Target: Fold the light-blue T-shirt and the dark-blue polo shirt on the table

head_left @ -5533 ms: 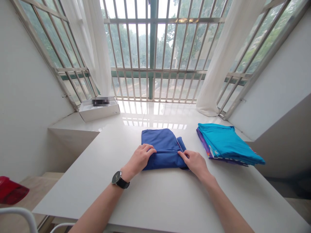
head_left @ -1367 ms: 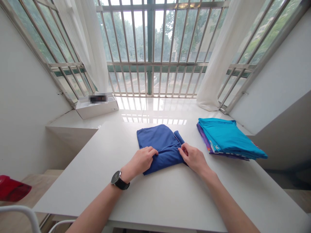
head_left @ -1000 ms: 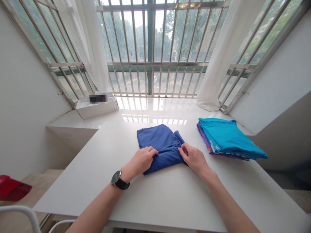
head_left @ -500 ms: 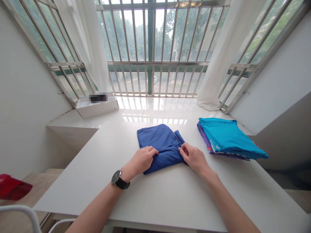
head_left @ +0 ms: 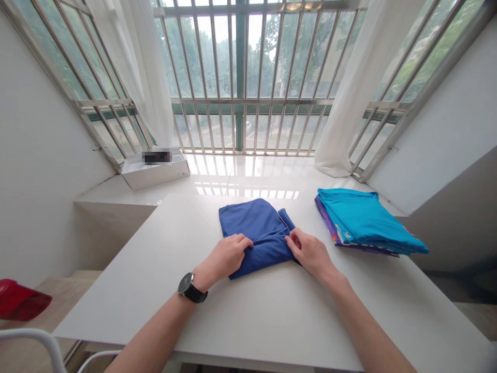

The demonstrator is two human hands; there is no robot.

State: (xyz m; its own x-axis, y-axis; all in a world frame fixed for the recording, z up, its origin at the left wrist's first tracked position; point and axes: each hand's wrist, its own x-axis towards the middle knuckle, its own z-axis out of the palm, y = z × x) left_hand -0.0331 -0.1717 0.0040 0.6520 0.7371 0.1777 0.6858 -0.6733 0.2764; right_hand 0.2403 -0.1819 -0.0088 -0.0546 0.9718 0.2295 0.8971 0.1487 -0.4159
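Observation:
A folded dark blue garment [head_left: 256, 228] lies in the middle of the white table [head_left: 272, 316]. My left hand [head_left: 225, 256], with a black watch on the wrist, pinches the garment's near left edge with curled fingers. On the near right corner my right hand [head_left: 310, 254] is closed, thumb and fingers pressed on a fold of the cloth. Both forearms reach in from the bottom of the view.
A stack of folded clothes, turquoise on top [head_left: 365, 220], sits at the table's right. A white box [head_left: 155, 171] rests on the glossy window ledge at the left. Barred windows and white curtains stand behind. A red object [head_left: 19, 303] and a white chair frame [head_left: 34, 344] are at lower left.
Since 5.5 s ago the blue garment has turned slightly, its right end now angled away. Over the last second both hands and the cloth have stayed still.

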